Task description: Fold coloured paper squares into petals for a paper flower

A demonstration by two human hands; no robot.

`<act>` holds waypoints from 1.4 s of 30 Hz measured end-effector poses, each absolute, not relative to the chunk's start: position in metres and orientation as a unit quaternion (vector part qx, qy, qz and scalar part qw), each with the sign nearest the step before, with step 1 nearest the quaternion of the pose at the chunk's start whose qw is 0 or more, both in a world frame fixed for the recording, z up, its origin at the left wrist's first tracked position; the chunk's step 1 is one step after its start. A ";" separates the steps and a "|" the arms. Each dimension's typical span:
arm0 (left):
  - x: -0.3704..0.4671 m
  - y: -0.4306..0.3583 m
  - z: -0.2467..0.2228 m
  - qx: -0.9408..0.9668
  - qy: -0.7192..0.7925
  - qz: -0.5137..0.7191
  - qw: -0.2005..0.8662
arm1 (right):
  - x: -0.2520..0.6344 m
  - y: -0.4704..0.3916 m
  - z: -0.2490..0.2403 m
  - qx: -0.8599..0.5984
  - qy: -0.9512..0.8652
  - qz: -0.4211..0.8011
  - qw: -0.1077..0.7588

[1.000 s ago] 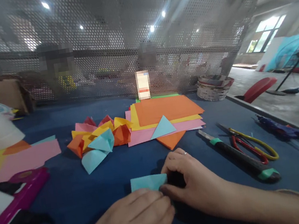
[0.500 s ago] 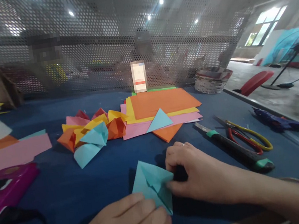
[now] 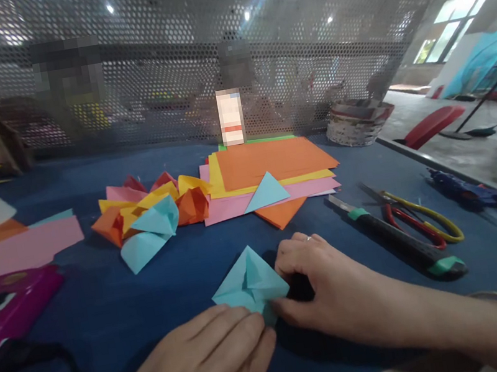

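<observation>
A folded light-blue paper (image 3: pixel 249 283) with creased flaps lies low over the blue table, one corner pointing away from me. My left hand (image 3: pixel 210 362) covers its near edge, the fingers pressed together on the paper and the thumb low beside them. At its right corner, my right hand (image 3: pixel 315 282) pinches the paper between thumb and curled forefinger. The near corner is partly hidden by my fingers. Beyond it sit several folded paper pieces (image 3: pixel 153 210) in blue, orange, yellow and pink. A blue paper triangle (image 3: pixel 268 192) rests on a stack of coloured sheets (image 3: pixel 275 160).
On the right lie a black-and-green utility knife (image 3: pixel 399 241), scissors (image 3: pixel 424 221) with red and yellow handles, and a dark blue glue gun (image 3: pixel 480 190). A woven basket (image 3: pixel 356 122) stands at the back. Left are a magenta tool (image 3: pixel 22 303) and pink paper (image 3: pixel 26 246).
The folded blue paper has turned so one corner points away from me. My left hand has shifted slightly at its near edge; my right hand stays at the right corner. The view has tilted slightly.
</observation>
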State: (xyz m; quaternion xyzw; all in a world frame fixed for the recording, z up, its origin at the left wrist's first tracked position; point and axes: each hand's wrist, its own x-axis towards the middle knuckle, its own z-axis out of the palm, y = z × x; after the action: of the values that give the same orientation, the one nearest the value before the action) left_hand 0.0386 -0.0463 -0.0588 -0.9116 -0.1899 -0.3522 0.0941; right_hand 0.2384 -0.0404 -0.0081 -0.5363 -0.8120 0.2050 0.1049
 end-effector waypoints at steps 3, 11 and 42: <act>0.037 -0.044 -0.059 -0.921 -0.184 -0.336 0.070 | 0.240 -0.041 -0.009 -0.558 -0.794 0.197 0.137; 0.037 -0.051 -0.058 -0.918 -0.191 -0.341 0.059 | 0.242 -0.039 -0.014 -0.551 -0.796 0.195 0.156; 0.036 -0.047 -0.053 -0.923 -0.178 -0.341 0.022 | 0.266 -0.015 0.005 -0.491 -0.798 0.337 0.092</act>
State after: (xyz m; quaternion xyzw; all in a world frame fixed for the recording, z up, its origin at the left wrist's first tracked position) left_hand 0.0360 -0.0467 -0.0530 -0.9229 -0.1777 -0.3407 0.0223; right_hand 0.2664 -0.0150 0.0054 -0.4910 -0.7980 0.3372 0.0921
